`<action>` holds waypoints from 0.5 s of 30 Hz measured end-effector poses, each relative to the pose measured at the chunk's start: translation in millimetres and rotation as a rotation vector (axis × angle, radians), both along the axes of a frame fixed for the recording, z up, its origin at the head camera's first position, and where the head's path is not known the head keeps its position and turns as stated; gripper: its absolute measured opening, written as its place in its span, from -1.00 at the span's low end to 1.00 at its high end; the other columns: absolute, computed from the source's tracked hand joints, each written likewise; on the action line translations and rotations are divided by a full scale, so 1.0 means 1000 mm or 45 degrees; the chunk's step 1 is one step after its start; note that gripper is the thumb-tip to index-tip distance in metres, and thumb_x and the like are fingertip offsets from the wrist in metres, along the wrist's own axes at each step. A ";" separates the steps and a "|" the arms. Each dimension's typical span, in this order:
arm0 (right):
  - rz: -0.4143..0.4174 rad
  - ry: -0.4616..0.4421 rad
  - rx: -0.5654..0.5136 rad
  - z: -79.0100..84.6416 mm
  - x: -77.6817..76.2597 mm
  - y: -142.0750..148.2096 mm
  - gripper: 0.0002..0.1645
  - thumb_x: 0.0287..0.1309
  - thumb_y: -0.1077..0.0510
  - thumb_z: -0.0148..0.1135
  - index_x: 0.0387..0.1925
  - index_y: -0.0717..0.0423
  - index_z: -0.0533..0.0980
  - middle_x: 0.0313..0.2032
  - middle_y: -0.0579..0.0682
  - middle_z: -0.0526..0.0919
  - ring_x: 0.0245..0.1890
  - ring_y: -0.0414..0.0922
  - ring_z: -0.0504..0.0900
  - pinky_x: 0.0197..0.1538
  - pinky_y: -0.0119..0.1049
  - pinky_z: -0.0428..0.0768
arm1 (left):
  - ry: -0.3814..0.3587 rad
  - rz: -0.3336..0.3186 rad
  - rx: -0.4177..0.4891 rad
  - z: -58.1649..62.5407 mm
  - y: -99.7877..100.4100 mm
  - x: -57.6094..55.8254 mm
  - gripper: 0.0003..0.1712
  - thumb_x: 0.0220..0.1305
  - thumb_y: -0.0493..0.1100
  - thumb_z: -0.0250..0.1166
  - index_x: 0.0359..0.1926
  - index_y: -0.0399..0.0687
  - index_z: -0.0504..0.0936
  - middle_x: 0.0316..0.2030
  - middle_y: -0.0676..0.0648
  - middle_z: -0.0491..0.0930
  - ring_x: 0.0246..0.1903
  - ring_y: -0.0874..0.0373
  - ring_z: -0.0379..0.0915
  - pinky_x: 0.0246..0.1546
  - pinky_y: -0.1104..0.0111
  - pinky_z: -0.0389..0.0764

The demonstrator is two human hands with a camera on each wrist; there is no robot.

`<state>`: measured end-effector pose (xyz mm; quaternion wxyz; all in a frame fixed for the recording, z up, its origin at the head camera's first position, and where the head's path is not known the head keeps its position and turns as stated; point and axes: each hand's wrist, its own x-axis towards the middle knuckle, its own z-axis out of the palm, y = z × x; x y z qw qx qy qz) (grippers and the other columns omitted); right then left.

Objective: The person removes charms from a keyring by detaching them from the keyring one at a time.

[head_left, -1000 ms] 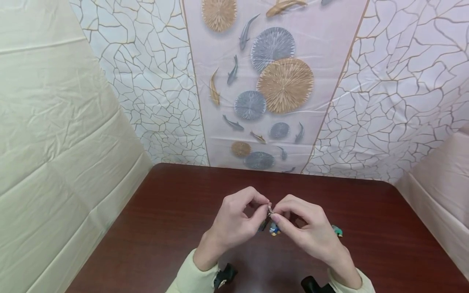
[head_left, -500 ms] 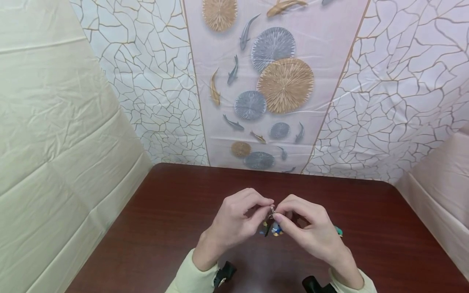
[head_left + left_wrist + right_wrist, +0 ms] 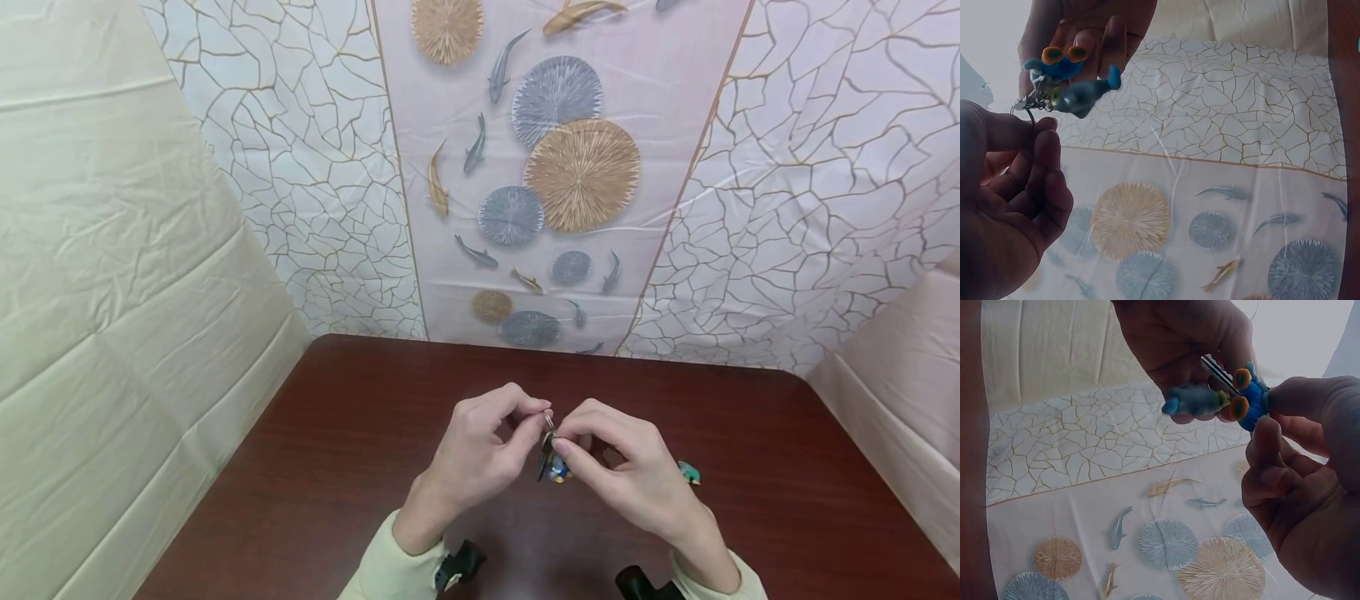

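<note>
Above the table, my left hand (image 3: 483,450) pinches a metal key ring (image 3: 550,422) between thumb and index finger. My right hand (image 3: 630,462) pinches the same ring from the other side, close to where the charms join it. Below the fingers hang a dark key (image 3: 543,460) and a small blue figure (image 3: 558,471) with orange-ringed feet, clearest in the right wrist view. A grey-blue charm (image 3: 1085,97) with a bright blue tip dangles beside it in the left wrist view, slightly blurred. Fingertips hide part of the ring.
A small green object (image 3: 688,472) lies on the dark red-brown table (image 3: 300,467) just beyond my right hand, partly covered by it. A patterned cloth (image 3: 465,167) hangs behind the table, with pale cloth at both sides. Black straps (image 3: 459,567) are on the wrists.
Both hands shifted slightly right, then back left, with the key ring between them. The key and charms swung beneath; the grey-blue charm, visible in the head view half a second ago, is hidden there now.
</note>
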<state>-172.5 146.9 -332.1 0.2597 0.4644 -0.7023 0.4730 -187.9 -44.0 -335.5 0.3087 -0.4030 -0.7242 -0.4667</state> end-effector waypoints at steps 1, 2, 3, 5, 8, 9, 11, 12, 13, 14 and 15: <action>0.001 0.000 0.000 0.000 0.000 0.000 -0.63 -0.07 0.56 0.34 -0.31 0.09 0.57 -0.42 -0.11 0.52 -0.46 -0.34 0.42 -0.57 -0.62 0.36 | -0.003 0.001 0.001 0.000 0.000 0.000 -0.87 0.22 -0.39 0.29 -0.32 -0.07 0.60 -0.33 -0.02 0.75 -0.48 0.36 0.57 -0.52 0.71 0.51; 0.003 0.002 0.000 0.000 0.000 0.000 -0.64 -0.07 0.56 0.34 -0.31 0.09 0.57 -0.43 -0.11 0.52 -0.46 -0.34 0.42 -0.57 -0.63 0.36 | -0.005 -0.001 0.004 0.000 0.000 0.000 -0.87 0.22 -0.39 0.29 -0.33 -0.07 0.60 -0.33 -0.02 0.75 -0.48 0.36 0.57 -0.52 0.71 0.52; 0.001 0.005 0.002 0.000 0.000 0.000 -0.64 -0.07 0.56 0.34 -0.31 0.09 0.57 -0.43 -0.11 0.52 -0.45 -0.34 0.42 -0.57 -0.63 0.36 | -0.008 -0.003 0.006 0.000 0.000 0.000 -0.88 0.22 -0.39 0.29 -0.33 -0.08 0.60 -0.33 -0.03 0.75 -0.48 0.36 0.57 -0.52 0.71 0.51; -0.003 0.007 0.008 0.000 0.000 0.000 -0.64 -0.07 0.55 0.34 -0.31 0.09 0.57 -0.43 -0.11 0.52 -0.45 -0.34 0.42 -0.56 -0.63 0.36 | -0.015 -0.004 0.011 -0.001 0.000 0.000 -0.88 0.22 -0.39 0.28 -0.33 -0.08 0.60 -0.33 -0.03 0.75 -0.48 0.36 0.58 -0.52 0.71 0.51; -0.016 0.013 0.020 0.000 -0.001 -0.001 -0.63 -0.08 0.56 0.35 -0.32 0.09 0.57 -0.43 -0.12 0.52 -0.45 -0.34 0.42 -0.56 -0.62 0.36 | -0.023 -0.006 0.014 0.000 0.001 0.000 -0.88 0.23 -0.38 0.28 -0.33 -0.08 0.60 -0.32 -0.03 0.75 -0.47 0.36 0.59 -0.52 0.72 0.51; -0.021 0.014 0.027 -0.001 -0.001 -0.001 -0.62 -0.10 0.56 0.35 -0.32 0.08 0.57 -0.44 -0.13 0.51 -0.46 -0.35 0.42 -0.57 -0.61 0.34 | -0.025 -0.006 0.017 0.000 0.001 -0.001 -0.88 0.23 -0.38 0.28 -0.33 -0.08 0.60 -0.33 -0.03 0.75 -0.47 0.36 0.59 -0.52 0.72 0.51; -0.031 0.011 0.044 -0.001 -0.001 -0.001 -0.60 -0.12 0.56 0.36 -0.32 0.06 0.57 -0.44 -0.14 0.52 -0.47 -0.36 0.41 -0.57 -0.60 0.33 | -0.031 -0.004 0.025 0.000 0.000 -0.001 -0.88 0.23 -0.38 0.28 -0.33 -0.08 0.60 -0.33 -0.04 0.75 -0.48 0.35 0.58 -0.53 0.70 0.51; -0.032 0.009 0.050 -0.001 -0.001 -0.001 -0.59 -0.13 0.57 0.36 -0.32 0.06 0.58 -0.44 -0.14 0.52 -0.47 -0.35 0.41 -0.57 -0.60 0.33 | -0.036 -0.005 0.030 0.000 0.000 -0.001 -0.88 0.23 -0.39 0.28 -0.33 -0.08 0.60 -0.33 -0.04 0.75 -0.49 0.35 0.57 -0.53 0.69 0.52; -0.034 0.004 0.056 -0.002 -0.001 -0.001 -0.59 -0.13 0.57 0.36 -0.32 0.06 0.58 -0.44 -0.14 0.52 -0.48 -0.35 0.41 -0.57 -0.60 0.34 | -0.045 -0.009 0.037 0.001 0.000 0.000 -0.88 0.24 -0.39 0.27 -0.34 -0.08 0.59 -0.33 -0.05 0.74 -0.49 0.34 0.57 -0.54 0.68 0.53; -0.036 -0.003 0.062 -0.002 -0.002 -0.001 -0.57 -0.14 0.57 0.36 -0.32 0.05 0.58 -0.44 -0.14 0.53 -0.48 -0.36 0.42 -0.56 -0.60 0.35 | -0.054 -0.011 0.039 0.001 -0.001 -0.001 -0.88 0.24 -0.38 0.27 -0.34 -0.08 0.59 -0.33 -0.05 0.74 -0.49 0.34 0.57 -0.54 0.66 0.54; -0.042 -0.006 0.067 -0.002 -0.002 0.000 -0.57 -0.13 0.58 0.36 -0.31 0.03 0.57 -0.43 -0.15 0.53 -0.48 -0.36 0.42 -0.56 -0.61 0.35 | -0.065 -0.013 0.040 0.001 -0.001 -0.001 -0.89 0.25 -0.38 0.27 -0.33 -0.08 0.59 -0.33 -0.05 0.74 -0.49 0.35 0.57 -0.55 0.66 0.54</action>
